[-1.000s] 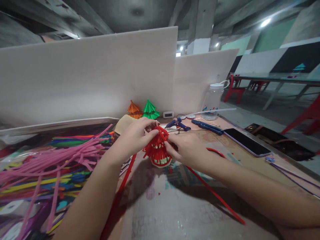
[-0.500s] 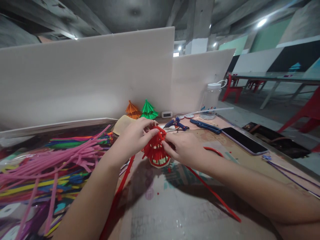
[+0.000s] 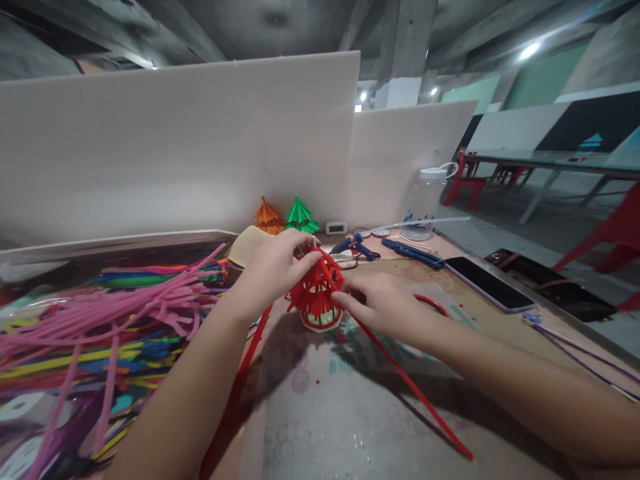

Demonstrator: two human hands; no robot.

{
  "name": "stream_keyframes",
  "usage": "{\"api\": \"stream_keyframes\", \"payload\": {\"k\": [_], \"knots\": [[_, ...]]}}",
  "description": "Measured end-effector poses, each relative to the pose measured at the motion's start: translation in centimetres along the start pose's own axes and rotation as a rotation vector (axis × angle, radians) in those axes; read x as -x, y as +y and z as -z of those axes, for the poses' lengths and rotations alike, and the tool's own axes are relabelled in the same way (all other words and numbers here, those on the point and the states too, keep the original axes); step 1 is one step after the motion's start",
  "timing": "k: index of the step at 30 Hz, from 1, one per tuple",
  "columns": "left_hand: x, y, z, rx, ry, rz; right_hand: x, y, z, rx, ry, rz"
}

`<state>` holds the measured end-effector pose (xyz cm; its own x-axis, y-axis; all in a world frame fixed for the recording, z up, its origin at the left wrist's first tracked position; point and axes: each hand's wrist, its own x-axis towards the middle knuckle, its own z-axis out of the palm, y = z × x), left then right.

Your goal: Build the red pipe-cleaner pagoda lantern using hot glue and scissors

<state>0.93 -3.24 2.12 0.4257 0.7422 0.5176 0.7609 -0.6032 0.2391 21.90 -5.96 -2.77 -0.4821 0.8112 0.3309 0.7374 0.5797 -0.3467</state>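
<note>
A red tiered tree-like craft [image 3: 314, 300] with a pale round base stands upright on the table. My left hand [image 3: 280, 263] is closed at its top, thumb and fingers gripping the peak. From there a long red pipe cleaner [image 3: 400, 370] runs down to the right, across the craft and over the table. My right hand [image 3: 373, 300] pinches this pipe cleaner beside the craft's right side. Another red strip [image 3: 250, 360] hangs at the left, passing beside my left forearm. Behind my hands are an orange craft tree [image 3: 269, 217] and a green craft tree [image 3: 300, 217].
Pink pipe cleaners [image 3: 135, 300] and other colours cover the left side. At the back right are a blue glue gun [image 3: 356, 247], a utility knife [image 3: 413, 252], a clear bottle [image 3: 423, 203] and a phone [image 3: 489, 283]. A white panel [image 3: 175, 147] rises behind.
My right hand has slid slightly right and down from the top of the craft, drawing the red pipe cleaner with it. My left hand stays at the top.
</note>
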Motion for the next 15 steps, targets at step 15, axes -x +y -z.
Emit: {"api": "stream_keyframes", "payload": {"k": [15], "knots": [[-0.2, -0.5, -0.3, 0.006, 0.000, -0.019, -1.0, 1.2, -3.4, -0.843, -0.209, -0.278]]}}
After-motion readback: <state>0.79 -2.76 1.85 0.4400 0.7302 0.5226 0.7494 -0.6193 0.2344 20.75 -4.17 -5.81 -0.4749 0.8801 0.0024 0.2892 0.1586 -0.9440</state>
